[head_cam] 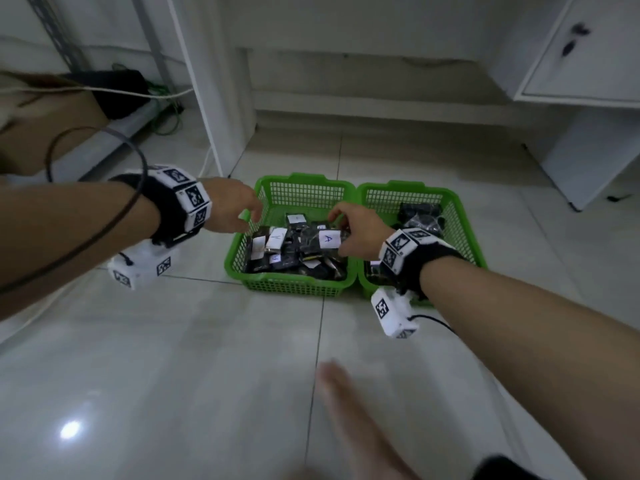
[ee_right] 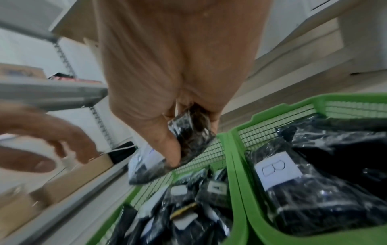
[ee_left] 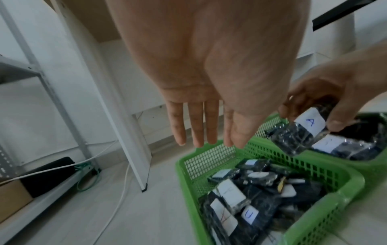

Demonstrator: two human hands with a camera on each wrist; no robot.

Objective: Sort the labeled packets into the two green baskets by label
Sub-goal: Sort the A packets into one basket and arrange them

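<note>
Two green baskets stand side by side on the floor. The left basket [head_cam: 298,287] is full of black packets with white labels. The right basket [head_cam: 457,216] holds black packets too, one labeled B [ee_right: 274,167]. My right hand [head_cam: 356,230] pinches a black packet labeled A [head_cam: 323,241] [ee_left: 301,131] above the left basket, near the wall between the baskets. My left hand [head_cam: 232,209] hovers over the left basket's left rim with straight, relaxed fingers [ee_left: 196,126] and holds nothing.
A white cabinet panel [head_cam: 214,98] stands behind the left basket. At far left are a metal shelf, a cardboard box [head_cam: 41,133] and cables. White cabinets [head_cam: 581,64] stand at the right. Bare tile floor [head_cam: 173,358] lies in front of the baskets.
</note>
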